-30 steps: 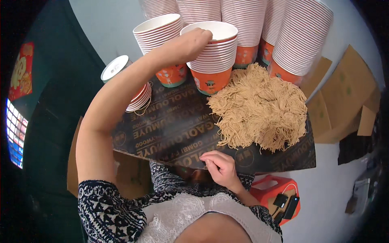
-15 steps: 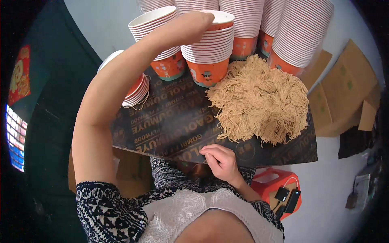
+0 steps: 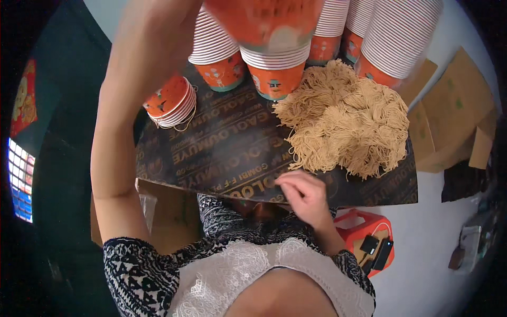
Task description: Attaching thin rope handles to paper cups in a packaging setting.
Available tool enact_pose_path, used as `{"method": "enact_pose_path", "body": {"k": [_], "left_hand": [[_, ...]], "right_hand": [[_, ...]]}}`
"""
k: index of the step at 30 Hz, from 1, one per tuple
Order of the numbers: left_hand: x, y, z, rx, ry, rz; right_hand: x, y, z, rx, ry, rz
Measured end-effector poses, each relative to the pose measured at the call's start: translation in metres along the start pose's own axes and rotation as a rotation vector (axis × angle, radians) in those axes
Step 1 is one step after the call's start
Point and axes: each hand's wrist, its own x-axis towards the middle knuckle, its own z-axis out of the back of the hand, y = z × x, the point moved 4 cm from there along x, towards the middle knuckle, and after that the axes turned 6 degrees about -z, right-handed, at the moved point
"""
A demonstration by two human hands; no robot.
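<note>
- Cup, orange, is up close under the camera in my left hand, lifted above the cup stacks so it clears their rims; my fingers on it are out of view.
- My right hand rests loosely curled and empty on the board edge, just beside the noodles, ready to grab some.
- Noodles lie heaped right of the stacks.

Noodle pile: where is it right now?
Head view: the dry noodle pile lies on the right half of the dark printed board, just below the stacked orange paper cups, above the right hand.
</note>
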Motion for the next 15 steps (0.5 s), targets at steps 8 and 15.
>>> {"method": "enact_pose_path", "body": {"k": [8,15], "left_hand": [[-0.096,-0.039,0.012,-0.237,0.406,0.019],[-0.153,-0.025,0.005,-0.362,0.397,0.196]], "right_hand": [[0.068,-0.001,0.028,-0.597,-0.026,0.138],[0.116,-0.018,0.009,-0.938,0.296,0.325]]}}
